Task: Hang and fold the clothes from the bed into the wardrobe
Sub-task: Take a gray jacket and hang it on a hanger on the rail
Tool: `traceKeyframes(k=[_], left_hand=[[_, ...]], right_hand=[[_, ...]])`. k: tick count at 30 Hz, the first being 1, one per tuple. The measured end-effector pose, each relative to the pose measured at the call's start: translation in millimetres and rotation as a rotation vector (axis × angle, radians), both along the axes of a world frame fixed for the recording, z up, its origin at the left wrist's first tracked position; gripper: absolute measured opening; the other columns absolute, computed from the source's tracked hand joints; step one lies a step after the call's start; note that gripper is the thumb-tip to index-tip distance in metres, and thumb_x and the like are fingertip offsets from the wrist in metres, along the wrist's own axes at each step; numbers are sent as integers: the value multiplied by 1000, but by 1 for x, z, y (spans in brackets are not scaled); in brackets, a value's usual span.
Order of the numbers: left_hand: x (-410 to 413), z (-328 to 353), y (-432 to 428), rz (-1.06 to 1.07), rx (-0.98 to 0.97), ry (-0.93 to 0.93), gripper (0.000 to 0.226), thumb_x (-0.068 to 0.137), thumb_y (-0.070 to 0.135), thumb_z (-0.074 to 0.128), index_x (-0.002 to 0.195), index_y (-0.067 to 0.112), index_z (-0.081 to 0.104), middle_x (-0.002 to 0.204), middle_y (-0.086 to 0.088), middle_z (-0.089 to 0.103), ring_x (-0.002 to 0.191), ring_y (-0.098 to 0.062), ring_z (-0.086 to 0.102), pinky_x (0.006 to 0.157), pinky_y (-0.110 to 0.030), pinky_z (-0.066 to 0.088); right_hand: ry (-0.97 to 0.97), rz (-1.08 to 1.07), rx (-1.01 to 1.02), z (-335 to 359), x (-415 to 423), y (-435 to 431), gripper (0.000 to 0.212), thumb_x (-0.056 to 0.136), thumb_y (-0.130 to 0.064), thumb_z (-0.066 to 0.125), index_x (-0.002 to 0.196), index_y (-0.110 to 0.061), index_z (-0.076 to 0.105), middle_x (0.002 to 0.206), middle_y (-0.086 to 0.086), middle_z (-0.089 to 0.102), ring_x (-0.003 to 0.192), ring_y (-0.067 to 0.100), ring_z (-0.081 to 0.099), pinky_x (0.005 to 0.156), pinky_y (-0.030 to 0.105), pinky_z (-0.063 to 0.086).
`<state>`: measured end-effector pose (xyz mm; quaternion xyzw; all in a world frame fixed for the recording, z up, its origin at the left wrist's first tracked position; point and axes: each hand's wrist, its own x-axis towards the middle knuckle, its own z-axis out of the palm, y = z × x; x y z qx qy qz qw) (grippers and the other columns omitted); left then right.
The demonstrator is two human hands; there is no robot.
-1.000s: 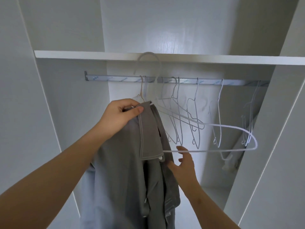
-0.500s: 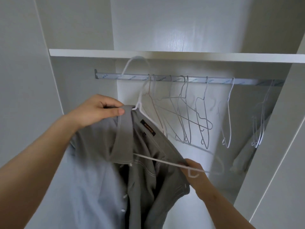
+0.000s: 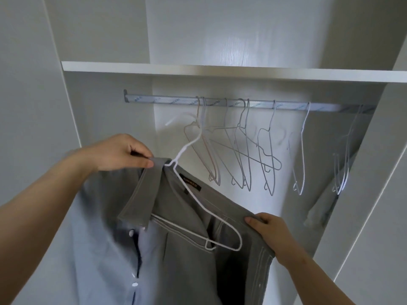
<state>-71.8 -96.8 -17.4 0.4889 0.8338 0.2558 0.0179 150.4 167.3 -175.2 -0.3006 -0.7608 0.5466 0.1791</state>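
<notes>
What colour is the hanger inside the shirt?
The hanger is white, clear in head view against the grey shirt.

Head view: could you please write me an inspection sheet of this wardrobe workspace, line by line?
Surface: white wardrobe shelf, only its front edge shows.
Job's things: grey collared shirt with white stitching partly on a white wire hanger, whose hook is not on the silver metal rail; a light blue buttoned garment hangs beside the shirt, at the left.
Clutter: empty wire hangers on the rail; a pale cloth low at the right, unclear.
Grippers: left hand pinches the shirt's collar; right hand grips its shoulder edge.
Cables: nothing seen.
Surroundings: white wardrobe panels.
</notes>
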Motion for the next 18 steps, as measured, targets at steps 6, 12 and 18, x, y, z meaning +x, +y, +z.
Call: traceKeyframes(k=[6,12,18], left_hand=[[10,-23,24,37,-35,232,10,83,28,68,82,20,73,68,12,65,66,-1,57,67,-20,44],[36,-68,60,209,-59,487,23,90,45,49,102,33,65,101,9,67,96,-17,59,66,-25,38],[48,-91,68,304,241,163,12,85,41,59,93,38,68,90,17,68,93,-10,60,66,-23,38]], right_hand=[[86,-127,-96,13,-5,-12,17,88,-20,62,74,-11,67,73,7,68,67,20,62,56,24,47],[195,-54,-98,35,-16,-33,18,91,-21,56,77,-16,65,75,5,65,70,18,62,56,22,46],[251,227,-106,51,-14,-59,30,87,-21,62,59,-23,71,58,-4,66,54,10,61,48,16,46]])
